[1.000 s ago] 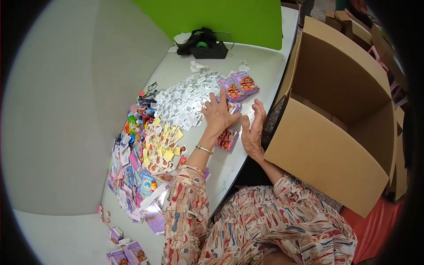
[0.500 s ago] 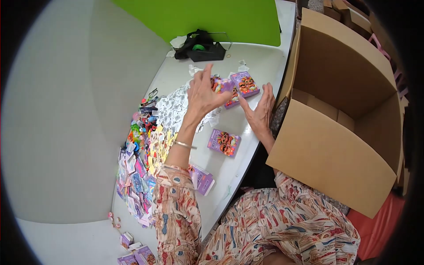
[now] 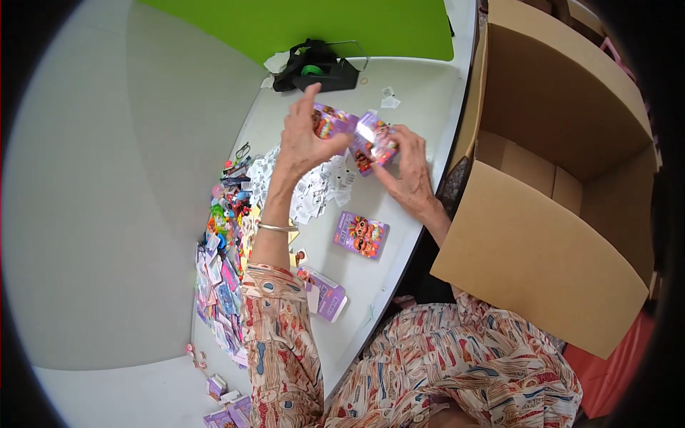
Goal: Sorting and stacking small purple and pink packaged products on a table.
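Note:
At the far part of the table, my left hand is closed around a small purple cardboard box with colourful cartoon figures, thumb on its near side and fingers on its far side. Just right of it, my right hand grips a second purple box, whose face shines with glare. Part of another purple box shows under that one, close to my right thumb. Nearer to me a closed purple box lies flat. Below it rests a purple carton with its flap out.
A heap of small white paper slips lies beside my left forearm, with small colourful toys and printed packets further left. A black tape dispenser stands at the back. A large open cardboard carton is on the right.
My right hand has moved in from beside the boxes and closed on one. The boxes have shifted and tilted between my hands. The view has shifted slightly.

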